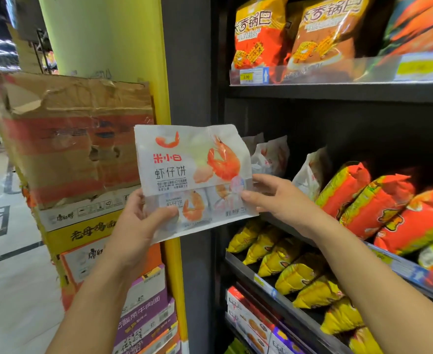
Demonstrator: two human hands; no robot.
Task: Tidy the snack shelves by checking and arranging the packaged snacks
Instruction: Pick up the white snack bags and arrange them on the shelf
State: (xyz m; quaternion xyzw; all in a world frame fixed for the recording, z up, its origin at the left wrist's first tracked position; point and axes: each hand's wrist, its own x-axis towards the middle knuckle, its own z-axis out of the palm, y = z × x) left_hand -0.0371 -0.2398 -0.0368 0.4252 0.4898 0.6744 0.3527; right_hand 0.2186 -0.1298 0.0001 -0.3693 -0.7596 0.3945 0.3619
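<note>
A white shrimp-cracker bag (pixel 184 162) with red prawn pictures is held upright in front of the shelf's left edge. My left hand (pixel 144 221) grips its lower left corner, thumb across the front. My right hand (pixel 274 198) pinches its lower right edge. More white bags of the same kind (pixel 271 157) stand at the back of the middle shelf, just behind the held bag.
Orange-and-yellow snack bags (pixel 379 200) fill the middle shelf to the right. Yellow bags (pixel 294 267) line the shelf below, and boxed snacks (pixel 248 318) sit under them. Orange rice-crust bags (pixel 259 31) stand on the top shelf. Stacked cardboard cartons (pixel 77 149) rise at the left beside a yellow post (pixel 173 264).
</note>
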